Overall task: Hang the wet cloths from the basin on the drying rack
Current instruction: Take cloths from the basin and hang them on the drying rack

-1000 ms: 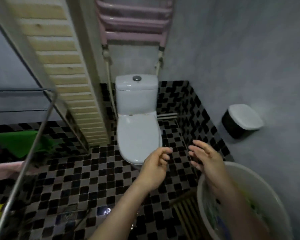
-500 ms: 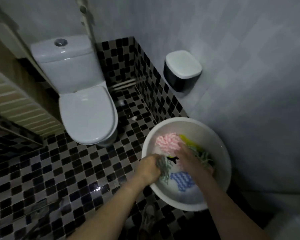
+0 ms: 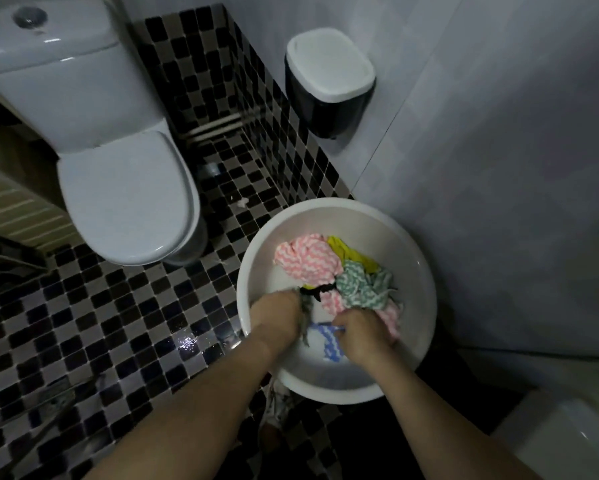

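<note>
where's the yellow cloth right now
In the head view the yellow cloth lies in the basin, right of centre, at the pile's far edge, with the pink cloth on its left and the green cloth nearer the camera.

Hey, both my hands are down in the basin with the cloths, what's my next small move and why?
Probably lift the grey cloth clear of the basin: your left hand grips it, while the right hand sits among the tangled pile.
</note>
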### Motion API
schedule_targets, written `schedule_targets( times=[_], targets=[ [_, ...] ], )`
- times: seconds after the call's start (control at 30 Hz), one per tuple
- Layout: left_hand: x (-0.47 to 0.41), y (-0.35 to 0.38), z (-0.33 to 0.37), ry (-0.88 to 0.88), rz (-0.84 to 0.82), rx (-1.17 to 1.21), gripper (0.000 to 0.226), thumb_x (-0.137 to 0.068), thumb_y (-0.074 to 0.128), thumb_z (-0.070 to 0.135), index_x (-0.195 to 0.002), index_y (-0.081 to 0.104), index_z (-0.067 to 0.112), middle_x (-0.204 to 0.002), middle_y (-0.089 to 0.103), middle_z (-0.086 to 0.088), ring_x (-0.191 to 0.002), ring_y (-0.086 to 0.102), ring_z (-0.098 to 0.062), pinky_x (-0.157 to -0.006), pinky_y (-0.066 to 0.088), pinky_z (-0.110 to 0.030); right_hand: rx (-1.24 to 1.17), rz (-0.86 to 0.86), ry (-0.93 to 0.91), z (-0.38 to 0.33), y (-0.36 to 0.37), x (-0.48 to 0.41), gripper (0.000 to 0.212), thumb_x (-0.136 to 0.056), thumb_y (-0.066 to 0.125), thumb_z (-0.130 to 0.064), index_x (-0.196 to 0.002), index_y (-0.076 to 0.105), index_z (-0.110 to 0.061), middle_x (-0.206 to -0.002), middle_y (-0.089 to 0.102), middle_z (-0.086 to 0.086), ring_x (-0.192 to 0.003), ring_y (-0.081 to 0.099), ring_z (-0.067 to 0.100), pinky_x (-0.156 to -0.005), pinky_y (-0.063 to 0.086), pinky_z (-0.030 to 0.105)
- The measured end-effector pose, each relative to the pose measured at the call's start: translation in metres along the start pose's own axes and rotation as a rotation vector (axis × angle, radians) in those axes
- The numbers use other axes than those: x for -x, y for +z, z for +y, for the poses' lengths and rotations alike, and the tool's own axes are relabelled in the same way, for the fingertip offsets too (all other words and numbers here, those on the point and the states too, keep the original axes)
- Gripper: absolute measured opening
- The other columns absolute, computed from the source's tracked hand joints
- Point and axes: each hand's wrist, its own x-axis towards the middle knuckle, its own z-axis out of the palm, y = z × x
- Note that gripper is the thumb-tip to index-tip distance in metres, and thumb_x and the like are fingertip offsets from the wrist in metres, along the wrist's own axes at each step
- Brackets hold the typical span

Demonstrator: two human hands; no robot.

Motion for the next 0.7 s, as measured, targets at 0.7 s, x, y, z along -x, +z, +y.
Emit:
schedule_targets(
  times=[0.7],
  targets=[
    [0.054,-0.054,-0.005,0.008,-0.184,1.807,0.016,-0.087,0.064,0.008,-0.102,0.066,0.004,-0.09,0.075,-0.011,-0.079,0.072,-0.021,-0.07,0.059,-0.032,-1.811,-0.146,-0.054,-0.026,-0.079,0.044,0.03,-0.089,0.055,0.001,-0.118,0.059,0.003,-0.109,0.067,0.023,-0.097,0.067,0.032,-0.08,0.058,0.039]
  ],
)
